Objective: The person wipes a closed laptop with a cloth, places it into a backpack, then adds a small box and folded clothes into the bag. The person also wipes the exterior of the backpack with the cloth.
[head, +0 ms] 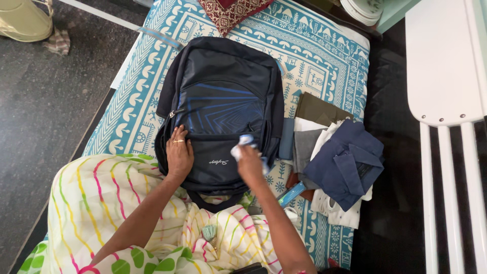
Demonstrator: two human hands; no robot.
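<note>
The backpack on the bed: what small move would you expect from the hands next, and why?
Probably a short wipe across the backpack front pocket. The right hand presses a bunched white-and-blue cloth against it, while the left hand lies flat on the bag, steadying it.

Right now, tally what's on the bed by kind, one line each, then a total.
Backpack, dark navy, left hand resting on it: 1
White cloth held in the right hand: 1
Stack of folded clothes, navy shirt on top; single garments too overlapped to count: 1
Maroon patterned cushion: 1
Blue flat item beside the stack: 1
Total: 5
</note>
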